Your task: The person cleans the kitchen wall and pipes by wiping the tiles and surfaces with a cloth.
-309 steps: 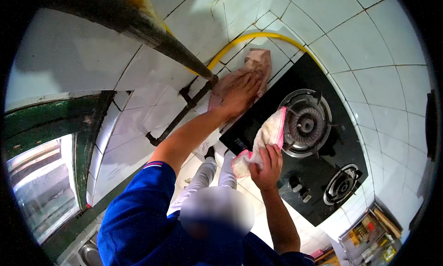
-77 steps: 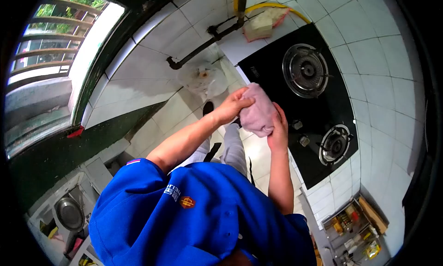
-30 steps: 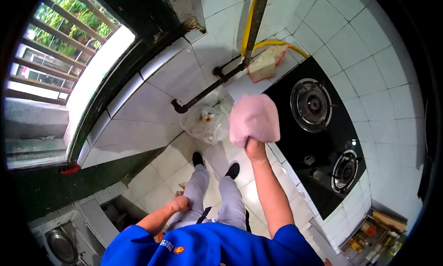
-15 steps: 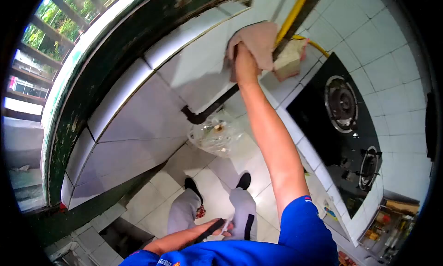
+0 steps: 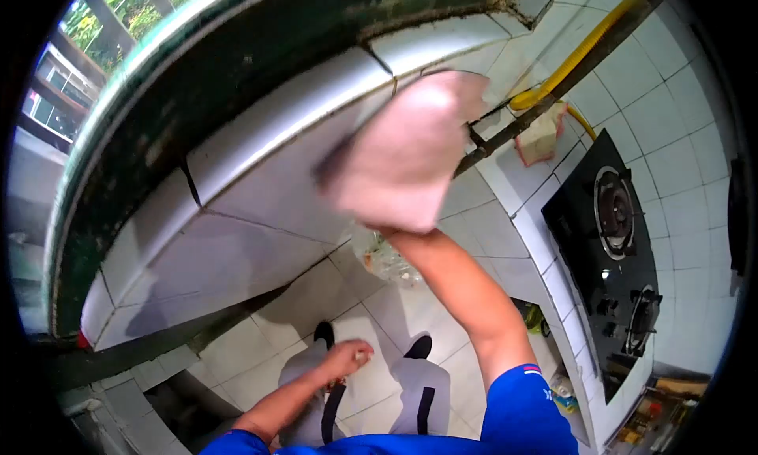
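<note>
A pink cloth covers my right hand, with only the wrist end showing below it. The cloth is blurred by motion and lies in front of the white tiled wall under the window ledge. My right fingers are hidden by the cloth they hold. Low over my lap, my left hand is closed with curled fingers. A small pale spot shows at its fingertips, too small to name.
A black gas hob is on the right counter, with a folded cloth behind it. A yellow hose runs beside a dark pipe. A clear plastic bag lies on the floor. A green-edged window ledge curves at left.
My right hand and the cloth have come down from the corner, nearer to me and along the wall. My left hand has lifted forward from my waist. The view has shifted.
</note>
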`<act>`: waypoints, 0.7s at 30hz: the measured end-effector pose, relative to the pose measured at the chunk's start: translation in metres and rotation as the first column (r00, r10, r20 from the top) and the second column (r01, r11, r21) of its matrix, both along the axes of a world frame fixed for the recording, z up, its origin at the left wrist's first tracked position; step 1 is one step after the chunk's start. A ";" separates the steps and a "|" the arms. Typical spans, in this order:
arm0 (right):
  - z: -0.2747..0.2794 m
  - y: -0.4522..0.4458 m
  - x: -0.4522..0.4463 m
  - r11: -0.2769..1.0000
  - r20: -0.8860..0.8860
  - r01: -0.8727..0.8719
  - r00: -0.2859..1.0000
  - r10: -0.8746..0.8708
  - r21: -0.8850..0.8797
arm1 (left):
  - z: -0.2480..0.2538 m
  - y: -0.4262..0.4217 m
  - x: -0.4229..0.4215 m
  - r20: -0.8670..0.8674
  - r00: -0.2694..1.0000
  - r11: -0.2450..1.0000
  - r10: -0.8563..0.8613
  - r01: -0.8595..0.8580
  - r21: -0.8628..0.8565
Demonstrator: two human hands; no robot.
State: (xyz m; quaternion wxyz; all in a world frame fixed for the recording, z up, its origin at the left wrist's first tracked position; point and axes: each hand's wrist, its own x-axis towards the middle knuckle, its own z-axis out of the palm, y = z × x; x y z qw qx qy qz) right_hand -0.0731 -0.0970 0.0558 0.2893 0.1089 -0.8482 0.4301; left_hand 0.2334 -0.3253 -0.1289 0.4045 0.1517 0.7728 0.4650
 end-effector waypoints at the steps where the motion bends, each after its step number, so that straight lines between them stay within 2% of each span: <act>1: -0.002 -0.016 0.010 0.998 -0.035 -0.053 0.998 0.052 -0.026 | 0.004 0.007 -0.023 -0.152 0.988 1.000 -0.012 0.015 0.019; 2: 0.000 -0.029 0.013 0.994 -0.093 -0.099 0.991 0.095 -0.044 | 0.018 0.017 -0.047 -0.236 0.971 0.995 0.031 -0.008 0.098; 4: 0.003 -0.050 0.009 0.979 -0.242 -0.195 0.954 0.177 -0.053 | 0.019 0.040 -0.087 -0.495 0.861 0.967 0.120 0.011 0.254; 6: -0.011 -0.058 0.016 0.964 -0.290 -0.262 0.927 0.237 -0.048 | 0.038 0.055 -0.128 -0.722 0.667 0.920 0.185 0.142 0.366; 10: 0.004 -0.011 -0.016 0.963 -0.340 -0.133 0.939 0.047 -0.236 | 0.101 0.059 -0.175 -0.863 0.350 0.846 0.365 0.263 0.464; 13: 0.008 -0.014 -0.019 0.926 -0.378 -0.127 0.925 -0.019 -0.356 | 0.118 0.051 -0.183 -0.883 0.196 0.844 0.426 0.265 0.466; 14: 0.005 -0.020 -0.015 0.976 -0.274 -0.089 0.961 0.032 -0.199 | 0.119 0.048 -0.183 -0.873 0.093 0.830 0.479 0.277 0.484; 15: 0.001 -0.030 -0.009 0.990 -0.241 -0.087 0.969 0.059 -0.106 | 0.119 0.043 -0.182 -0.851 -0.006 0.814 0.526 0.294 0.501; 16: -0.004 -0.047 -0.001 0.993 -0.271 -0.115 0.956 0.111 0.001 | 0.118 0.039 -0.182 -0.849 -0.036 0.819 0.527 0.288 0.496; 18: -0.011 -0.085 0.015 0.972 -0.366 -0.189 0.902 0.229 0.141 | 0.118 0.028 -0.176 -0.768 -0.213 0.783 0.604 0.340 0.521; 19: -0.012 -0.107 0.025 0.955 -0.411 -0.223 0.865 0.287 0.198 | 0.119 0.020 -0.169 -0.763 -0.270 0.802 0.586 0.330 0.499; 20: -0.012 -0.130 0.032 0.935 -0.453 -0.258 0.823 0.344 0.242 | 0.120 0.012 -0.164 -0.765 -0.283 0.808 0.578 0.327 0.490; 21: -0.013 -0.150 0.039 0.915 -0.480 -0.293 0.783 0.396 0.276 | 0.123 0.003 -0.159 -0.719 -0.392 0.818 0.574 0.304 0.488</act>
